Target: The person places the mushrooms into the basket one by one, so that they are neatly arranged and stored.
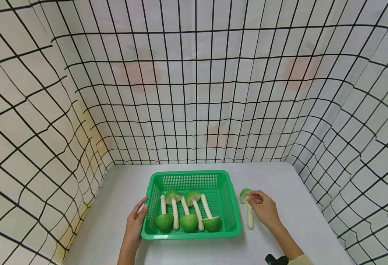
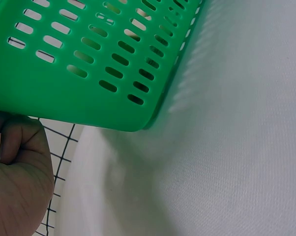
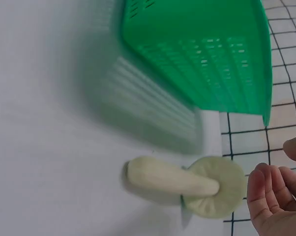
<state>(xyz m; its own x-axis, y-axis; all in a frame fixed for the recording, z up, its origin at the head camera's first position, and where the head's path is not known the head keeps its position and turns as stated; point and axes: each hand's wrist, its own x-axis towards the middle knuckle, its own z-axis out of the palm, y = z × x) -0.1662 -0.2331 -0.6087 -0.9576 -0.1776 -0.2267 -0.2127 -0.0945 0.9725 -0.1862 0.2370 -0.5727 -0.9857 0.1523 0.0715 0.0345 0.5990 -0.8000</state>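
A green plastic basket holds several model mushrooms with green caps and pale stems, laid side by side with caps at alternating ends. At its left rim, my left hand grips the edge; in the left wrist view, curled fingers meet the rim. Right of the basket, another mushroom lies on the table, cap away from me. Over its cap is my right hand. The right wrist view shows that hand's fingers loosely bent beside the cap, with a gap to the thumb and nothing held.
A white table lies under everything. Black wire grid panels with pale sheeting behind them stand at the back and both sides. A black device sits at my right wrist.
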